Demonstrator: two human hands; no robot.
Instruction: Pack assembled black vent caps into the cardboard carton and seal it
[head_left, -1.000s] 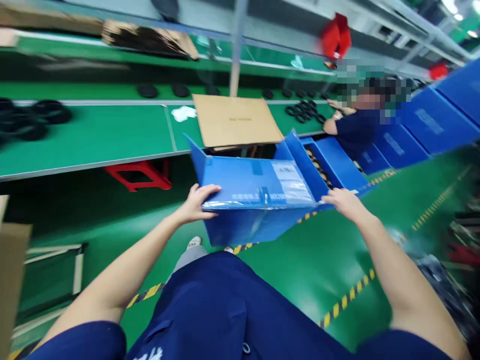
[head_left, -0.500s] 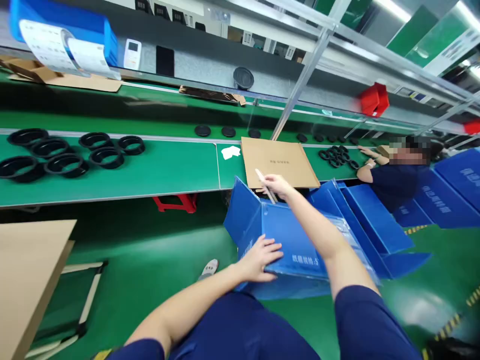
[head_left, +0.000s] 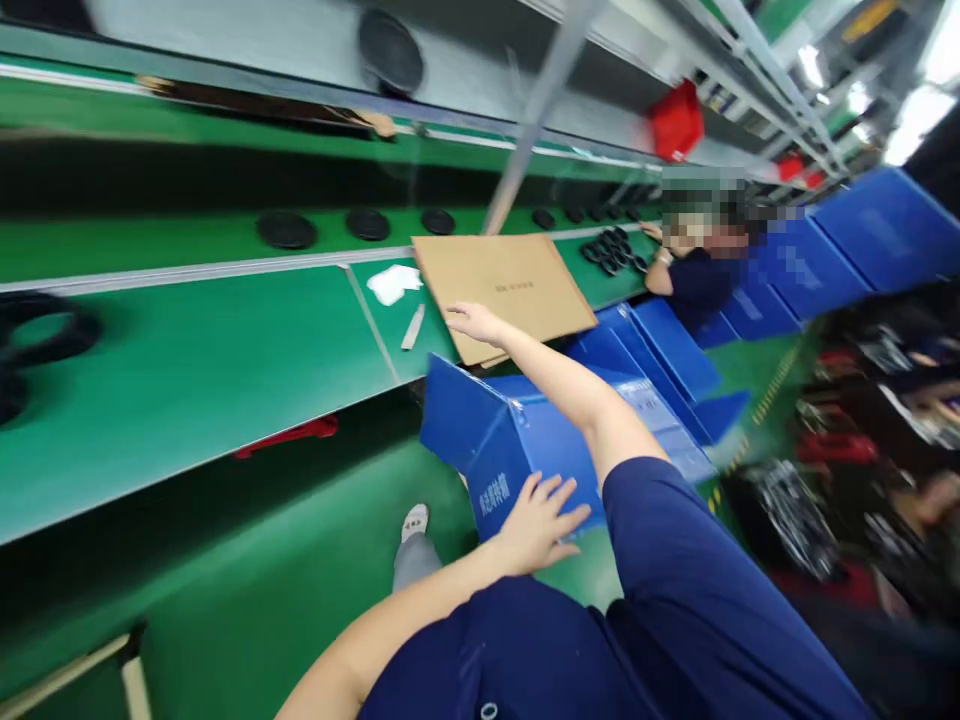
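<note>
My right hand reaches over a flat cardboard sheet at the bench edge, fingers stretched out and nothing in them. Just left of it, a slim pale tool lies on the green bench; its exact kind is too blurred to tell. My left hand is spread beside a blue corrugated plastic box, its fingers apart. Whether it touches the box is unclear. The box stands below the bench edge with an end flap folded outward.
White scraps lie on the bench. Black discs line its back strip, and black rings sit at left. Another blue box stands at right, near a seated co-worker. A metal post rises behind the cardboard.
My right hand has let go of the pale tool, which now lies on the bench, and is over the cardboard. My left hand has shifted at the box. The view has swung right.
</note>
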